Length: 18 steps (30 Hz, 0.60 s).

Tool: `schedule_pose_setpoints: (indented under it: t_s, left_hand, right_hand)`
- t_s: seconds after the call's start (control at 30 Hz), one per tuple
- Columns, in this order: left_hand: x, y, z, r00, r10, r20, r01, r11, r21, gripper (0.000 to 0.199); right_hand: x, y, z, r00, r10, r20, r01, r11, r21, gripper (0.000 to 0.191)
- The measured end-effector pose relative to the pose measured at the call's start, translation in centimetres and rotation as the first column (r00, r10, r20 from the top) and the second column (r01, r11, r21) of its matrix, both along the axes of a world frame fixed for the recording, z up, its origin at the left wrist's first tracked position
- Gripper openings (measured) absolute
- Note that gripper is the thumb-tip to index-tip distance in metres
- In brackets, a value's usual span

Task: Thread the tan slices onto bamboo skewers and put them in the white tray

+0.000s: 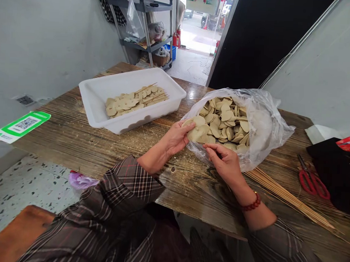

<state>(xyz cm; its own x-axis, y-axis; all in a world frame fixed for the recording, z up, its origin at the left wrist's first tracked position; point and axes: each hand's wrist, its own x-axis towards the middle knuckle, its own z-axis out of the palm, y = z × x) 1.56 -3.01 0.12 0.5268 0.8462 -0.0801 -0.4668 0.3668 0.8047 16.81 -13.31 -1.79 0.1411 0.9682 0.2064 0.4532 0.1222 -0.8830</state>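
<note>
A clear plastic bag [266, 128] lies open on the wooden table, full of thin beige round slices [225, 114]. At the bag's near left edge, my left hand [177, 138] pinches a few of these slices between thumb and fingers. My right hand [224, 163] is closed just right of it, thumb against fingertips, on a thin wooden skewer whose tip shows by the slices. Left of the bag stands a white plastic tub [134, 123] holding slices threaded on skewers [135, 101]. Loose bamboo skewers [291, 195] lie in a bundle right of my right hand.
Red-handled scissors [313, 183] and a black cloth-like item [334, 174] are at the table's right side. A green-and-white QR card [24, 125] rests at the left edge. Beyond the wooden table [103, 150] stands a grey shelf cart [150, 47].
</note>
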Motion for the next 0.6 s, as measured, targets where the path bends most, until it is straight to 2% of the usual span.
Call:
schedule_pose_setpoints:
  t_s: [0.33,0.6]
  left_hand:
    - [0.4,-0.4,0.1,1.000,0.014,-0.002,-0.014,1.000,0.025,0.028]
    - [1.3,-0.9,-0.7,0.999,-0.035,0.014,0.034,0.999,0.024,0.031]
  right_hand:
    - [0.0,0.2,0.0,0.999,-0.049,-0.007,0.049,0.999,-0.003,0.030]
    - [0.3,0.6,-0.2,0.997,-0.071,0.005,0.071,0.997,0.005,0.030]
